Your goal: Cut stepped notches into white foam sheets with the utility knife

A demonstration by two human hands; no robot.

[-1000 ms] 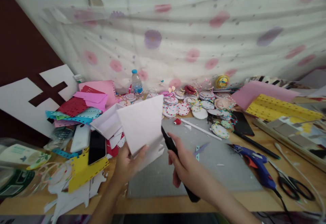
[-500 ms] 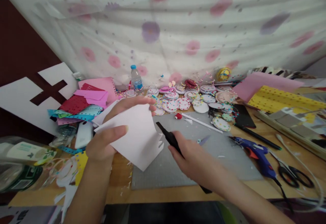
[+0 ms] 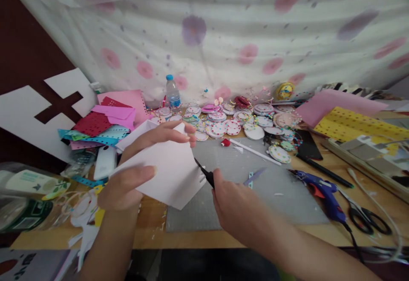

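My left hand (image 3: 134, 166) grips a folded white sheet of card (image 3: 169, 170), thumb on the near face and fingers over its top edge. Small slits show at the card's right edge. My right hand (image 3: 236, 200) is wrapped round a black craft knife (image 3: 208, 176). Its dark blade lies at the card's right edge, close to the slits; whether it touches cannot be made out. Both are held above a grey cutting mat (image 3: 204, 219).
Decorated paper discs (image 3: 217, 129) lie in a heap behind the mat, beside a water bottle (image 3: 173, 93). At the right are a blue glue gun (image 3: 326, 193), scissors (image 3: 364, 217) and a black pen (image 3: 326, 171). Coloured paper (image 3: 92, 123) and plastic bottles (image 3: 28, 183) sit at the left.
The knife has turned and its blade has come to the card's right edge, where before it stood apart. My left hand still holds the card, shifted slightly left.
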